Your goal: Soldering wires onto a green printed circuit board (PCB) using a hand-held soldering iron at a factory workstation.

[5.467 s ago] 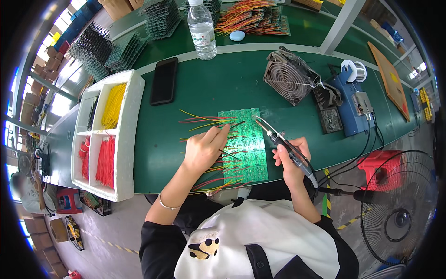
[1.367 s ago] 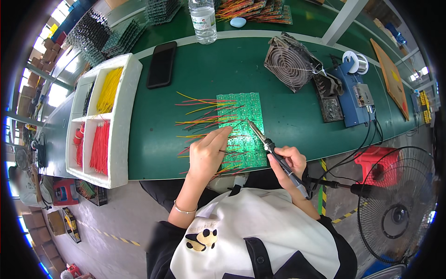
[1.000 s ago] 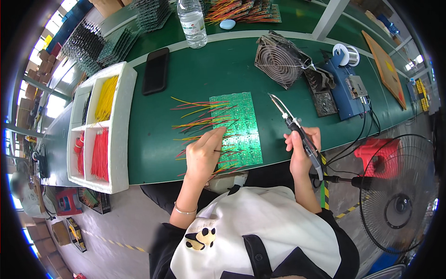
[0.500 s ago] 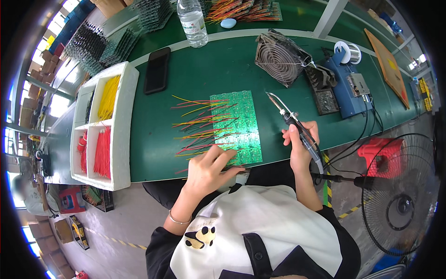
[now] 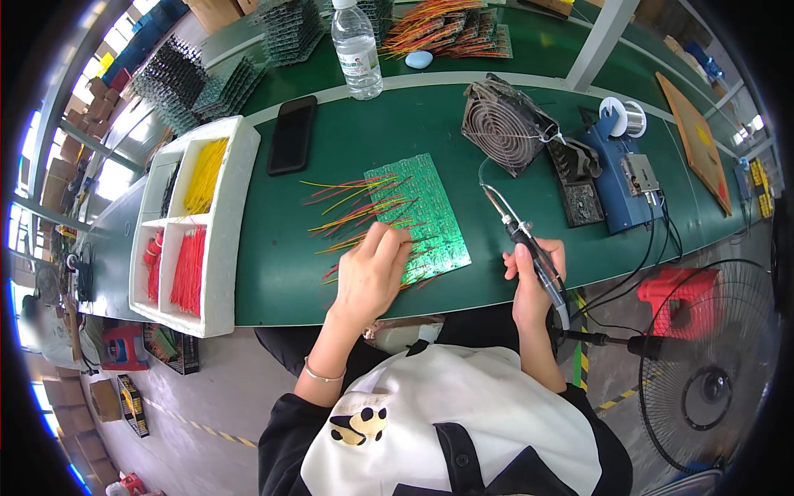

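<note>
A green circuit board panel (image 5: 442, 223) lies slantwise on the table, with red, yellow and black wires (image 5: 331, 194) sticking out past its left side. My left hand (image 5: 372, 269) is over the panel's lower left part, with its fingers drawn together among the wires. What sits between the fingertips is hidden. To the right of the panel, my right hand (image 5: 533, 277) grips a soldering iron (image 5: 538, 263) with a thin solder feed tube along it. The iron's tip points up and left, apart from the panel.
At left stands a white foam box (image 5: 240, 207) of yellow and red wires. Behind are a phone (image 5: 292, 136), a water bottle (image 5: 357, 58) and a blue oval object (image 5: 418, 59). A small fan (image 5: 500, 124) and blue solder feeder (image 5: 620, 174) stand right; a larger fan (image 5: 703, 372) stands beside me.
The panel has turned counterclockwise and now lies slanted. My left hand has moved up and slightly right over its wires, fingers more closed. My right hand still holds the iron nearly in place.
</note>
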`<move>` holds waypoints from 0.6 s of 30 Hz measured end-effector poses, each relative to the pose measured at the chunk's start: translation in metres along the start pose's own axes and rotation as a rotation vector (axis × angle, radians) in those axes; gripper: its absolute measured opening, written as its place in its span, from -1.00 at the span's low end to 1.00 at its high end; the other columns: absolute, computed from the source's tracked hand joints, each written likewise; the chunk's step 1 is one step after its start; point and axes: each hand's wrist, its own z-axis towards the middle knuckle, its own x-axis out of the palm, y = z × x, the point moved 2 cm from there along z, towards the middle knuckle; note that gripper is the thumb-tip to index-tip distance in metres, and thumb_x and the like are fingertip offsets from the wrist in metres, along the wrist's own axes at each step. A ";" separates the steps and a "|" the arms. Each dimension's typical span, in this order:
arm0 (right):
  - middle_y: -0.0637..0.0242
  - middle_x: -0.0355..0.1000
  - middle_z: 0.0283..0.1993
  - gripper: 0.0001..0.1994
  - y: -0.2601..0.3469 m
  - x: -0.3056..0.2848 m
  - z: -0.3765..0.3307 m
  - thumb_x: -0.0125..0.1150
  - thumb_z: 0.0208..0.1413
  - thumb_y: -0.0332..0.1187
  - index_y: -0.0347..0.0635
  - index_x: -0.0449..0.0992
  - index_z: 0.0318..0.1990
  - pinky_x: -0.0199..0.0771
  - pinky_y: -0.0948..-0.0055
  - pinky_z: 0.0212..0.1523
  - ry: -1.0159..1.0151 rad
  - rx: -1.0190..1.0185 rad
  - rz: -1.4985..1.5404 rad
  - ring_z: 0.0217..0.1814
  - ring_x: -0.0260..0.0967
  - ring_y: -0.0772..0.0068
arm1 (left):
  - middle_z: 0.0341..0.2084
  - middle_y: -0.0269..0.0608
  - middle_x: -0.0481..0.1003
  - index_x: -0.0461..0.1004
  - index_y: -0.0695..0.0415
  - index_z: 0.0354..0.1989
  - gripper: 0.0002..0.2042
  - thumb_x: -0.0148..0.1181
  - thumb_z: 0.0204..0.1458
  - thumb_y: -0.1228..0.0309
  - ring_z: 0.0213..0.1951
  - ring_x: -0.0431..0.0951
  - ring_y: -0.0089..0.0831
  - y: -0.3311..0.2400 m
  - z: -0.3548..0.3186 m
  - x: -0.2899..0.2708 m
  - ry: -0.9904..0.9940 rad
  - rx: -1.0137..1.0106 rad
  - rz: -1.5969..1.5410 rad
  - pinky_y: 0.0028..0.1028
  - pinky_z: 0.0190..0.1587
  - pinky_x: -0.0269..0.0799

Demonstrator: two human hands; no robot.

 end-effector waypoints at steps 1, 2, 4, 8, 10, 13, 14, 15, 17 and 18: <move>0.24 0.36 -0.53 -0.82 0.001 0.002 -0.001 0.15 0.04 -0.50 -0.29 0.25 -0.29 0.48 0.47 -0.32 0.004 0.000 0.000 -0.62 0.28 0.60 | -0.50 -0.25 0.36 0.36 0.18 -0.43 -0.90 0.18 -0.08 0.54 -0.60 0.43 -0.29 0.004 0.001 0.000 -0.028 0.041 0.063 -0.41 -0.64 0.33; 0.26 0.34 -0.56 -0.82 0.002 0.005 -0.003 0.15 0.05 -0.47 -0.27 0.25 -0.29 0.47 0.44 -0.30 0.015 0.001 -0.021 -0.63 0.25 0.60 | -0.52 -0.25 0.35 0.38 0.17 -0.44 -0.93 0.16 -0.06 0.55 -0.63 0.42 -0.29 0.005 0.002 -0.002 -0.054 0.029 0.058 -0.40 -0.64 0.32; 0.29 0.33 -0.58 -0.82 0.004 0.010 -0.006 0.14 0.05 -0.45 -0.25 0.25 -0.30 0.48 0.42 -0.30 0.031 0.009 -0.045 -0.64 0.24 0.60 | -0.52 -0.25 0.36 0.39 0.18 -0.44 -0.93 0.16 -0.07 0.55 -0.63 0.42 -0.30 0.011 0.000 0.002 -0.082 -0.014 0.082 -0.41 -0.65 0.32; 0.29 0.32 -0.55 -0.84 0.005 0.017 -0.011 0.12 0.05 -0.50 -0.27 0.25 -0.29 0.50 0.48 -0.34 0.076 0.041 -0.060 -0.63 0.26 0.62 | -0.50 -0.23 0.38 0.42 0.19 -0.43 -0.93 0.17 -0.08 0.56 -0.65 0.42 -0.31 0.020 -0.004 0.011 -0.114 -0.070 0.085 -0.42 -0.64 0.33; 0.29 0.32 -0.55 -0.84 0.004 0.019 -0.013 0.12 0.05 -0.51 -0.28 0.25 -0.29 0.50 0.48 -0.33 0.098 0.043 -0.056 -0.63 0.26 0.63 | -0.49 -0.23 0.39 0.42 0.20 -0.43 -0.93 0.17 -0.09 0.57 -0.64 0.42 -0.31 0.019 -0.004 0.013 -0.104 -0.094 0.073 -0.43 -0.64 0.33; 0.29 0.33 -0.54 -0.84 0.003 0.023 -0.016 0.12 0.04 -0.54 -0.29 0.24 -0.29 0.51 0.48 -0.33 0.122 0.061 -0.051 -0.63 0.27 0.63 | -0.47 -0.21 0.40 0.42 0.21 -0.41 -0.91 0.17 -0.11 0.60 -0.64 0.43 -0.31 0.017 -0.003 0.012 -0.078 -0.126 0.038 -0.43 -0.63 0.35; 0.29 0.33 -0.55 -0.84 0.005 0.024 -0.016 0.12 0.04 -0.54 -0.29 0.24 -0.29 0.51 0.48 -0.33 0.124 0.060 -0.059 -0.62 0.28 0.63 | -0.47 -0.21 0.40 0.42 0.22 -0.41 -0.90 0.17 -0.12 0.61 -0.63 0.44 -0.31 0.018 -0.004 0.014 -0.088 -0.092 0.008 -0.43 -0.63 0.35; 0.29 0.33 -0.55 -0.84 0.005 0.025 -0.017 0.12 0.04 -0.54 -0.29 0.24 -0.29 0.51 0.49 -0.33 0.126 0.060 -0.068 -0.62 0.28 0.63 | -0.47 -0.20 0.40 0.42 0.22 -0.40 -0.89 0.17 -0.13 0.62 -0.63 0.44 -0.31 0.018 -0.005 0.015 -0.098 -0.059 -0.023 -0.42 -0.62 0.36; 0.27 0.34 -0.54 -0.84 0.004 0.024 -0.018 0.12 0.03 -0.54 -0.29 0.25 -0.29 0.50 0.53 -0.38 0.135 0.056 -0.065 -0.61 0.30 0.62 | -0.47 -0.20 0.40 0.43 0.22 -0.40 -0.89 0.17 -0.13 0.62 -0.63 0.44 -0.31 0.019 -0.006 0.015 -0.083 -0.079 -0.013 -0.42 -0.62 0.37; 0.26 0.36 -0.53 -0.83 0.004 0.024 -0.018 0.13 0.03 -0.54 -0.29 0.25 -0.29 0.49 0.57 -0.43 0.143 0.051 -0.061 -0.60 0.31 0.62 | -0.46 -0.21 0.40 0.43 0.23 -0.40 -0.89 0.17 -0.13 0.62 -0.62 0.44 -0.30 0.020 -0.006 0.016 -0.069 -0.097 -0.003 -0.42 -0.61 0.37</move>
